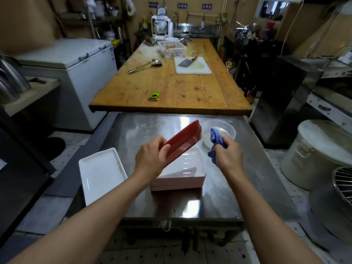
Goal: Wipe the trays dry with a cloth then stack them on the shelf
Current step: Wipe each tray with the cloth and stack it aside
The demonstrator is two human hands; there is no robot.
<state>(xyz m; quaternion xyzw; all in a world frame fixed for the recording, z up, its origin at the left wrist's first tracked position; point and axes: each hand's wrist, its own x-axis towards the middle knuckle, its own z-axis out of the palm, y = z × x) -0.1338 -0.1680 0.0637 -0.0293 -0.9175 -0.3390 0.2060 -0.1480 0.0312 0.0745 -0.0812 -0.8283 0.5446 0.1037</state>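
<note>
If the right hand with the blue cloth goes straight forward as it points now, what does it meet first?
Probably the clear plastic bowl just beyond the blue cloth held by the right hand. Depth is unclear from one view.

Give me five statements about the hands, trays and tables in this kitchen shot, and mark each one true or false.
1. The left hand grips a red tray, tilted above the stack of trays. True.
2. The right hand is empty. False: it holds a bunched blue cloth.
3. A white tray lies on the steel table, left of the stack. True.
4. The green peeler lies on the steel table. False: it lies on the wooden table.
5. The cleaver lies on the white cutting board. True.
</note>
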